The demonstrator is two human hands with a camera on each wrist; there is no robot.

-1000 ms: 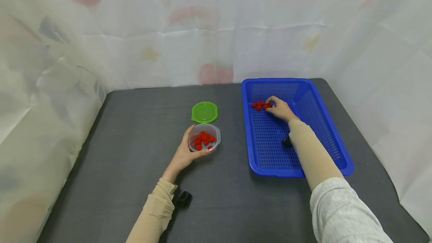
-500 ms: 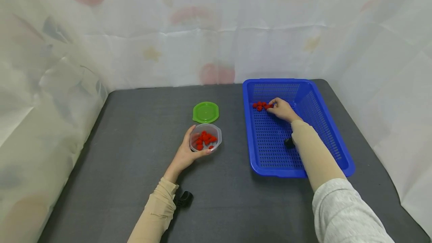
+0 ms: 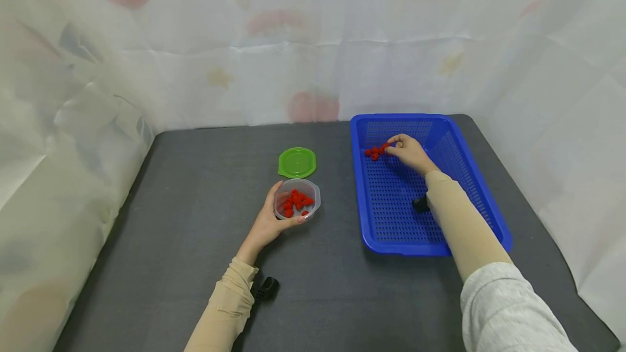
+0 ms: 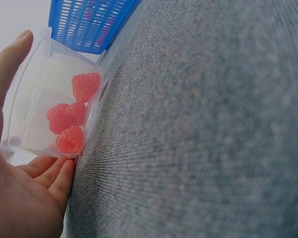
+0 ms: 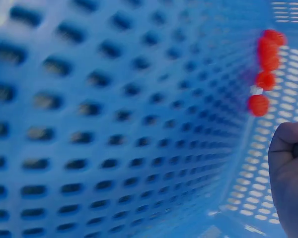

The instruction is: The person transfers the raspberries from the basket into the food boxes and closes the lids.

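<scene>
While the raspberries (image 3: 375,151) lay clustered upper right of centre in the blue basket (image 3: 481,186), the right hand (image 3: 409,152) pinched one with curled fingertips; a light squeeze seemed wise. The left hand (image 3: 268,222) cupped the clear container (image 3: 296,206) steady.

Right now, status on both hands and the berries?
Left hand grips clear tub of red berries. Right hand in blue basket, fingertips at loose berries; grasp unclear. Green lid lies aside, nothing blocking.
</scene>
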